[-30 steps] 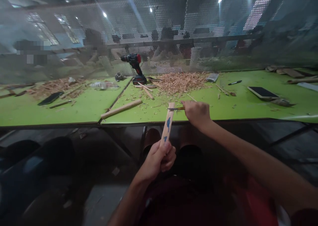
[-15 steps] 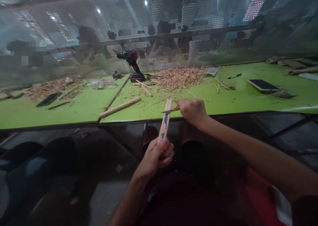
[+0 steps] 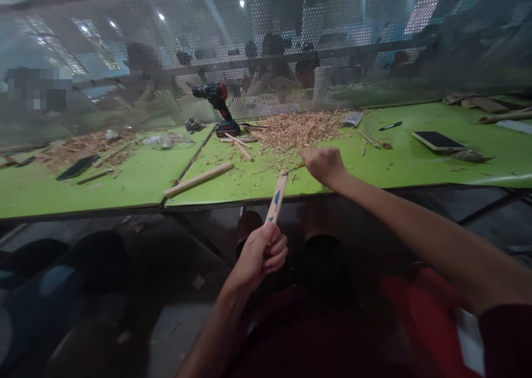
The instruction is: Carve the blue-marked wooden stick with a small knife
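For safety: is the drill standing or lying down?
Standing: the drill rests on its base, body raised above the table.

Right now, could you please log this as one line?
left hand: grips wooden stick | right hand: knife at stick tip | bench: shavings

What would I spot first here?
Two bare hands in the middle: the left hand grips a wooden stick with blue marks, and the right hand holds a small knife at its top end. Behind them, a heap of wood shavings and a red-and-black cordless drill sit on the bright green table.
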